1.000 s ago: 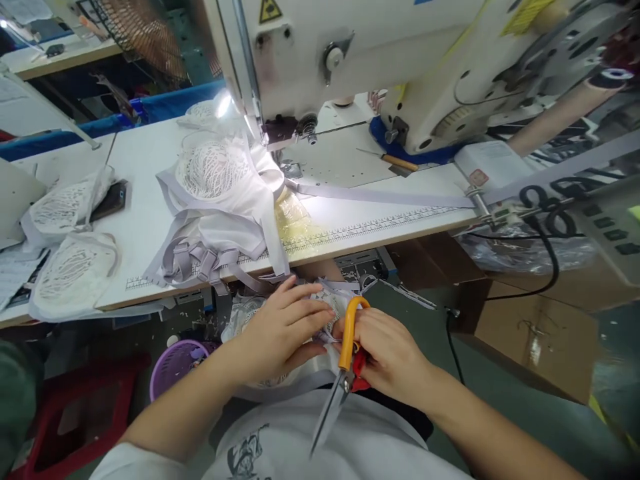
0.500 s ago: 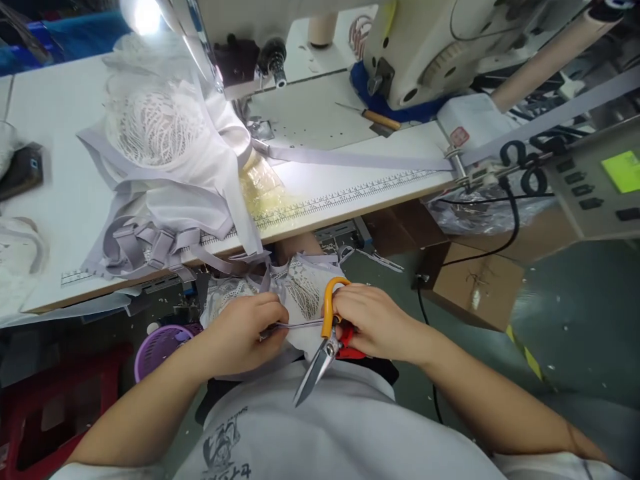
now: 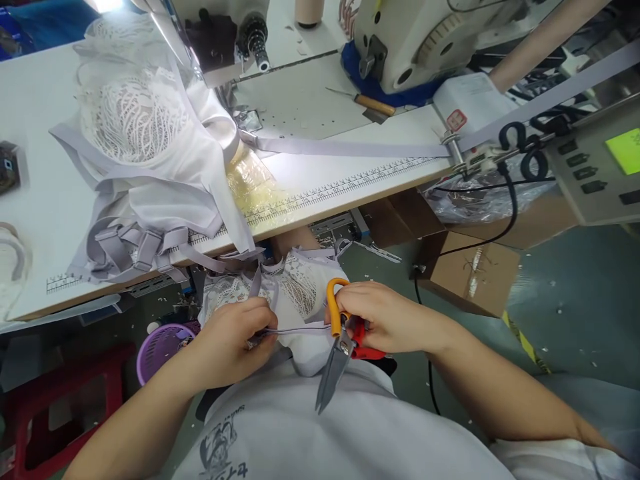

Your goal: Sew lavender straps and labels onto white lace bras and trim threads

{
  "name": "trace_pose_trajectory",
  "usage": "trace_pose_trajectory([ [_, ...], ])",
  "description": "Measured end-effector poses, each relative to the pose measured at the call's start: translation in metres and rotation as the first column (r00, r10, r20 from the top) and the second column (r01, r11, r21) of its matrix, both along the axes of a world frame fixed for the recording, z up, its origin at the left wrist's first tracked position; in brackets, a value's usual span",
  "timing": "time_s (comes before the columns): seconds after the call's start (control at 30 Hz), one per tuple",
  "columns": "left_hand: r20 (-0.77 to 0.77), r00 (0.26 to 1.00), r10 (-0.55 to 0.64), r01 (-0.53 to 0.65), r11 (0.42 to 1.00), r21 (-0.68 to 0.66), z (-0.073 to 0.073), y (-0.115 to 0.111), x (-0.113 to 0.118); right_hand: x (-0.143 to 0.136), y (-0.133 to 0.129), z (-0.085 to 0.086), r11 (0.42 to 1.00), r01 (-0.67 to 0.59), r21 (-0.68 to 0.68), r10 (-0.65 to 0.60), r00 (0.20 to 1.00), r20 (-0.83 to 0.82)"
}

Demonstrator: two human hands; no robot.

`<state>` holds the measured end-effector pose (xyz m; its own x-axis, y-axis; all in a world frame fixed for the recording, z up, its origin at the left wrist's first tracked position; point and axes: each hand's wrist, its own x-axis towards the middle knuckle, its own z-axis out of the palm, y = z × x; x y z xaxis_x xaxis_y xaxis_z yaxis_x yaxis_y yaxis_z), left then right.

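Note:
A white lace bra point(image 3: 300, 287) lies over my lap below the table edge. My left hand point(image 3: 240, 340) pinches the garment's thin lavender edge at its left end. The edge is stretched across to my right hand point(image 3: 377, 317), whose fingers are closed round scissors point(image 3: 336, 373) with an orange and a red handle. The blades point down toward my shirt and look nearly closed. My right fingertips also touch the garment's edge, partly hidden by the orange handle.
On the white table point(image 3: 35, 267), a pile of white lace bras point(image 3: 145, 167) lies left of a sewing machine point(image 3: 415, 47). A lavender strap point(image 3: 350, 147) runs across above a ruler strip. A purple basket point(image 3: 155, 353), red stool point(image 3: 117, 380) and cardboard box point(image 3: 475, 273) stand below.
My left hand has shifted slightly left and my right hand slightly right, with the scissors. More of the lavender edge shows between them. The table view has shifted left and up.

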<state>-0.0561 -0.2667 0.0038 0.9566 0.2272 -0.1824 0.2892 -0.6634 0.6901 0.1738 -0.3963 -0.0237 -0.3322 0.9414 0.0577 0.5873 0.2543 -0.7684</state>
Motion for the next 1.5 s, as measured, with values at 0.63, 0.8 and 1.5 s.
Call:
trace_pose_trajectory([
  [0.63,0.236,0.951,-0.199,0.108,0.931,0.349,0.003,-0.02,-0.017,-0.017,-0.029,0.003,0.948,0.037,0.317,-0.083,0.988,0.133],
  [0.8,0.299,0.924,-0.239,0.076,0.88,0.47,0.0,-0.025,-0.022,-0.024,-0.032,-0.002,0.835,0.039,0.549,-0.175,0.964,0.199],
  [1.5,0.235,0.959,-0.157,0.066,0.933,0.354,-0.009,-0.032,0.01,-0.037,-0.02,0.019,0.747,-0.093,0.658,-0.156,0.938,0.309],
])
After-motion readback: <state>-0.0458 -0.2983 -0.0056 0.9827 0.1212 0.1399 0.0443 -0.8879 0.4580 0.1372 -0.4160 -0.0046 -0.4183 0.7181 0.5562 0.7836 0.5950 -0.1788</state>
